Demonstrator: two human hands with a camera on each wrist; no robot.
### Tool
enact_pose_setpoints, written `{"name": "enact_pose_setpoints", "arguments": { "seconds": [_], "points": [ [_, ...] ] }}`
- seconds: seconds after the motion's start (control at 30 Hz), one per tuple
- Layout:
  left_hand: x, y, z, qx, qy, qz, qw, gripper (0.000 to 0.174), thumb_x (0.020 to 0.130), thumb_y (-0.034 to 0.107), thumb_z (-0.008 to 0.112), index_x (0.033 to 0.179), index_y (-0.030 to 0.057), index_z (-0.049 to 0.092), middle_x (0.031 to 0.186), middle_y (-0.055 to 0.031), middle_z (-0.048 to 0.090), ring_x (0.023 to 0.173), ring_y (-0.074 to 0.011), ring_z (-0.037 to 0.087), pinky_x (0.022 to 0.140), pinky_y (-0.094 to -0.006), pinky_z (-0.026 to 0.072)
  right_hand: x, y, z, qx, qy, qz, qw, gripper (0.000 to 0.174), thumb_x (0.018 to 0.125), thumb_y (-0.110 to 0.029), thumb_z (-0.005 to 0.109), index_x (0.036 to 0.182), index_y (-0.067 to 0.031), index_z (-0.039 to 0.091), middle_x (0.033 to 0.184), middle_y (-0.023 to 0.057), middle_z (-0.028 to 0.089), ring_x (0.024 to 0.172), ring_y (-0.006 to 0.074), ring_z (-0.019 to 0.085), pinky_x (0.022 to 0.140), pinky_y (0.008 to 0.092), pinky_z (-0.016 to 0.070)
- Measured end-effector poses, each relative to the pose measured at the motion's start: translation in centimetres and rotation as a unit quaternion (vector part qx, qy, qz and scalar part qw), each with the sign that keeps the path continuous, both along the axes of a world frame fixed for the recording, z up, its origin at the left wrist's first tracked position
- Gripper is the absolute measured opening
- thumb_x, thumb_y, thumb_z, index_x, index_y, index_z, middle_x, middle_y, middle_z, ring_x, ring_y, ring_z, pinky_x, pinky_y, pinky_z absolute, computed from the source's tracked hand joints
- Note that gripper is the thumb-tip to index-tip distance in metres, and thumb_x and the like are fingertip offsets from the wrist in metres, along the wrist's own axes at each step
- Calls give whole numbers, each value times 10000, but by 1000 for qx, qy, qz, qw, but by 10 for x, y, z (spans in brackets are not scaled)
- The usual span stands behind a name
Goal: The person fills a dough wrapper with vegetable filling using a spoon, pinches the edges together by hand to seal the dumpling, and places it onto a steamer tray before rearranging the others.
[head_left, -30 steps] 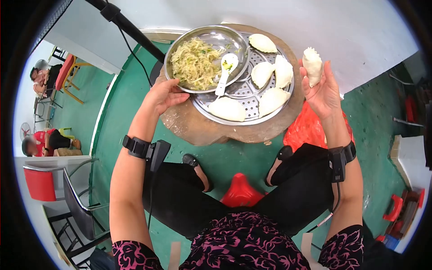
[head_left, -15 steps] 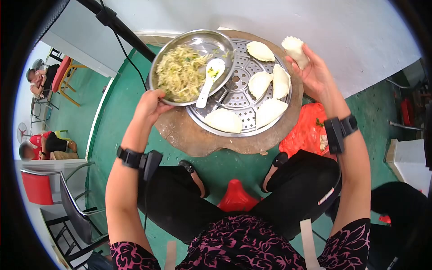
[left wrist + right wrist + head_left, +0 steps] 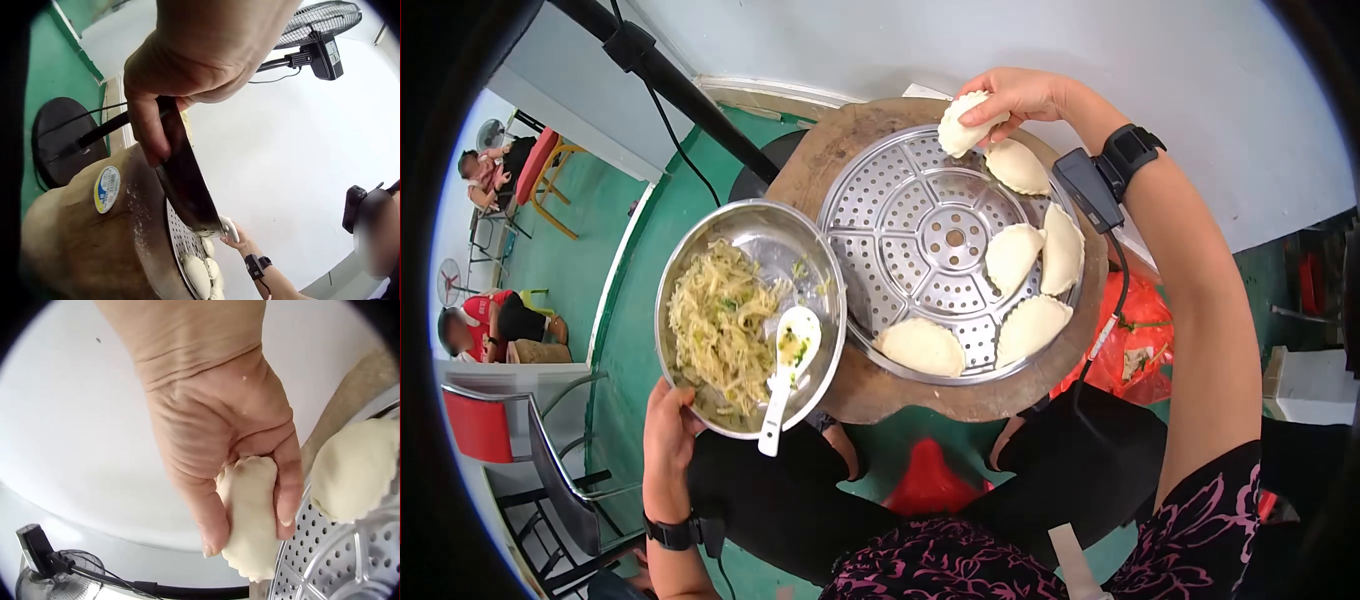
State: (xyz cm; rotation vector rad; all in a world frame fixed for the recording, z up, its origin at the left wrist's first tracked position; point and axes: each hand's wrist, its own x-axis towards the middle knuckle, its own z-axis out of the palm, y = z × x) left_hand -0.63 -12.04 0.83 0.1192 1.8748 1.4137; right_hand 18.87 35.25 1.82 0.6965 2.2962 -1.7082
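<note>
My left hand [image 3: 668,425] grips the near-left rim of a steel bowl [image 3: 750,222], lifted off to the left of the steamer tray. Shredded filling [image 3: 720,330] fills its left side, and a white spoon [image 3: 772,415] leans over its near rim. Between thumb and fingers, my right hand [image 3: 1018,97] holds a crimped dumpling [image 3: 250,512] over the far edge of the perforated steamer tray [image 3: 880,200]. Several pale dumplings lie along the tray's right and near side, one [image 3: 1017,166] right beside the held one. In the left wrist view, fingers [image 3: 150,134] clasp the bowl's rim.
The tray rests on a wooden stump table [image 3: 81,231] close to a white wall [image 3: 1200,120]. A black fan pole [image 3: 690,100] slants past the far left. A red plastic bag [image 3: 1135,340] lies at the right, and a red stool [image 3: 928,478] stands below.
My left hand has drawn the bowl off the tray, toward me and left. My right hand has carried the dumpling from the right side to over the tray's far edge.
</note>
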Motion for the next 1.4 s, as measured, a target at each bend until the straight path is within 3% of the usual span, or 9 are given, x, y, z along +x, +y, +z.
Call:
{"name": "enact_pose_setpoints", "arguments": {
  "seconds": [0.17, 0.27, 0.4, 0.57, 0.63, 0.73, 0.83, 0.93, 1.4],
  "points": [
    [3, -1, -8, -10, -2, 34, 999, 327, 747, 11, 374, 1065, -33, 436, 799, -87, 584, 504, -113, 555, 380, -198, 434, -23, -3, 0, 13, -94, 82, 992, 465, 697, -228, 705, 1070, -19, 521, 935, 110, 615, 757, 168, 628, 599, 232, 511],
    [-1, -10, -16, 12, -21, 11, 1000, 341, 748, 14, 375, 1081, -35, 430, 837, -95, 588, 546, -122, 576, 402, -200, 456, -38, -10, -1, 12, -159, 154, 975, 410, 682, -191, 712, 1013, -14, 547, 908, 110, 620, 754, 169, 626, 596, 240, 507],
    [-5, -20, -17, 28, -47, -42, 998, 396, 744, 20, 386, 1132, -60, 388, 1025, -166, 557, 801, -227, 623, 628, -313, 555, -64, -16, -17, 13, -224, 261, 939, 448, 627, -180, 750, 999, -13, 565, 907, 95, 619, 782, 171, 614, 603, 251, 501],
    [-4, -19, -17, 37, -47, -39, 997, 402, 738, 12, 384, 1133, -58, 396, 1063, -170, 542, 854, -246, 610, 681, -337, 546, -86, -48, -6, 255, -199, 346, 881, 653, 572, -252, 779, 1132, -45, 515, 1044, 106, 574, 925, 224, 561, 714, 338, 483],
    [2, -13, -17, 41, -43, -16, 998, 373, 737, 9, 375, 1104, -52, 413, 968, -143, 567, 730, -189, 613, 560, -264, 530, -82, -60, 3, 391, -111, 354, 842, 624, 632, -248, 742, 1167, -53, 487, 1103, 140, 545, 973, 270, 543, 789, 376, 459],
    [0, -14, -17, 49, -43, -13, 998, 358, 736, 7, 368, 1085, -50, 422, 919, -131, 580, 668, -162, 615, 499, -228, 521, -63, -69, 9, 409, -113, 198, 884, 580, 769, -296, 610, 1239, -32, 397, 1230, 186, 440, 1113, 321, 443, 929, 402, 352],
    [-5, -21, -21, 65, -62, -42, 995, 390, 737, 10, 378, 1121, -55, 403, 1008, -165, 555, 778, -217, 615, 598, -287, 542, -18, -101, -32, 552, 101, 86, 823, 619, 857, -386, 450, 1296, 15, 277, 1331, 210, 296, 1238, 326, 287, 1007, 409, 245],
    [-7, -25, -23, 73, -76, -63, 992, 408, 737, 13, 386, 1139, -57, 394, 1043, -180, 546, 816, -238, 618, 631, -308, 554, 20, -141, -51, 620, 45, 87, 779, 765, 852, -527, 346, 1301, 75, 202, 1366, 225, 201, 1290, 303, 172, 1036, 434, 163],
    [-3, -24, -20, 68, -80, -39, 994, 383, 729, 7, 394, 1108, -41, 417, 998, -153, 561, 801, -215, 617, 621, -314, 552, 13, -147, -60, 531, -25, 77, 844, 833, 834, -610, 263, 1335, 43, 130, 1402, 205, 115, 1318, 278, 83, 1049, 456, 64]
  ]
}}
